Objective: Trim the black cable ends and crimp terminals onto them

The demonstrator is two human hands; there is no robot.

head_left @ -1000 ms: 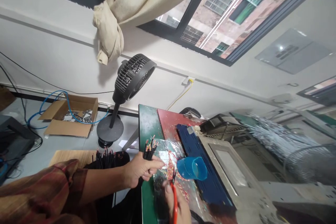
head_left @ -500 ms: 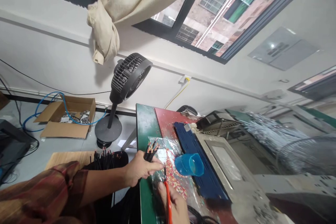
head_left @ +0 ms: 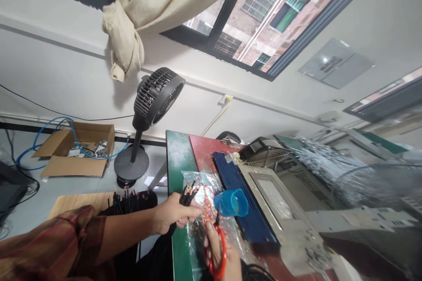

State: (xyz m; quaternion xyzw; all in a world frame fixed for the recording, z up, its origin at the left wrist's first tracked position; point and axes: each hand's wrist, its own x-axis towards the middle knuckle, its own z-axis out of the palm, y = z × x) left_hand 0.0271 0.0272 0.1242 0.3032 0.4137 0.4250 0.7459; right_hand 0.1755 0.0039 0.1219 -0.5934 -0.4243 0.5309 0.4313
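Left hand [head_left: 171, 217] is clenched on a wire bundle [head_left: 187, 193]; the bundle's long axis points up and right, stripped ends fanned over the plastic sheet [head_left: 198, 182] on the tabletop [head_left: 176, 158]. Right hand [head_left: 220, 254] grips red-handled cutters [head_left: 218, 246], tip aimed up toward the wire ends, which lie just up-left of it. The tip is near the ends, not touching. Blue cup [head_left: 231, 203] sits just right of the tip, by the machine [head_left: 280, 202].

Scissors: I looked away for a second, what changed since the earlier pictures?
The right hand has opened the red scissors wider, handles now spread. The left hand keeps its grip on the wire bundle. The blue cup and plastic sheet lie as before.
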